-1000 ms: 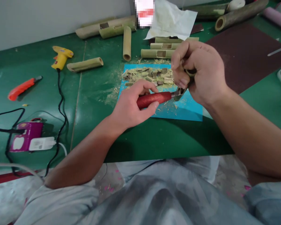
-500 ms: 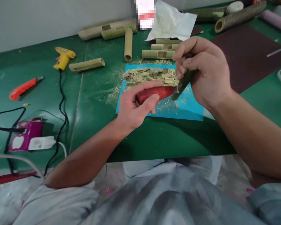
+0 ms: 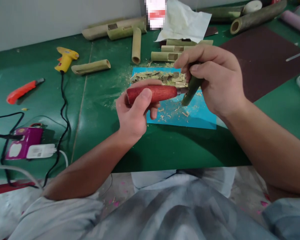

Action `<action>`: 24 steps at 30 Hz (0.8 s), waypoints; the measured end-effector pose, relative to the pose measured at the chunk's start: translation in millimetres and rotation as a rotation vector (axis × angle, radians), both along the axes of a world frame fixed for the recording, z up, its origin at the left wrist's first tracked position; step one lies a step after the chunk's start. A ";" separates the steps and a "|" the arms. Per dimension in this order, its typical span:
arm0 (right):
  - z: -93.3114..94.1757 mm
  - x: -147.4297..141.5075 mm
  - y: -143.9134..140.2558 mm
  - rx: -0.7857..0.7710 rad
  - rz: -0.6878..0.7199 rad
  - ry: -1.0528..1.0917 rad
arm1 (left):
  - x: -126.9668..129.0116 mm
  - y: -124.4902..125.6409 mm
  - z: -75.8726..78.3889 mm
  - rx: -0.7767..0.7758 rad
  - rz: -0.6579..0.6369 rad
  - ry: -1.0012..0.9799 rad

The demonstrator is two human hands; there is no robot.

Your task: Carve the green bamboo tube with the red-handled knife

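My left hand (image 3: 135,115) grips the red wooden handle of a carving knife (image 3: 155,93), held level above the table with its metal end pointing right. My right hand (image 3: 212,81) is closed round a short green bamboo piece (image 3: 191,90), which slants down to the left and meets the knife's metal end. The blade itself is hidden behind the bamboo and my fingers. Under both hands lies a blue sheet (image 3: 202,115) with a pile of bamboo chips (image 3: 160,78) and shavings.
Several cut bamboo tubes (image 3: 91,67) lie at the back of the green table (image 3: 100,133). A yellow glue gun (image 3: 65,59), an orange utility knife (image 3: 21,90) and a purple charger box (image 3: 22,146) with cables sit left. A dark brown mat (image 3: 265,56) and white paper (image 3: 182,21) lie to the right.
My left hand has lifted and drawn the knife leftward, its handle now raised and level. My right hand has turned the bamboo piece so more of it shows below my fingers.
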State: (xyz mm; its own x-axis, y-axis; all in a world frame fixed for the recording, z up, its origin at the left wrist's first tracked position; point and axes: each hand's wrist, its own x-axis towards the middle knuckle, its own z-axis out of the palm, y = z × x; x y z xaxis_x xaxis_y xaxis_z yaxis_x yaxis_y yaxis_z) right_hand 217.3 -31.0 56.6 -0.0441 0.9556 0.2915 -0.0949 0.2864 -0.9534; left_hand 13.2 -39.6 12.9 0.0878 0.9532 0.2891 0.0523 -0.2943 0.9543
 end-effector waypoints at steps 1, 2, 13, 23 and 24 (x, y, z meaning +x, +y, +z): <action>0.1 -0.3 -0.7 -0.002 0.010 0.007 | 0.6 0.9 -1.3 -0.009 -0.033 -0.037; 0.1 -0.8 -1.3 -0.002 0.019 0.019 | 1.2 1.8 -2.5 -0.023 -0.067 -0.066; -6.0 -3.9 3.5 0.039 0.016 0.030 | 7.3 0.4 -0.7 -0.164 -0.023 0.011; -6.2 -2.0 2.9 0.052 0.007 -0.044 | 6.9 6.8 4.3 -0.297 -0.152 -0.023; -6.7 -1.7 3.3 0.052 0.003 -0.045 | 7.3 6.2 5.5 -0.291 -0.144 -0.028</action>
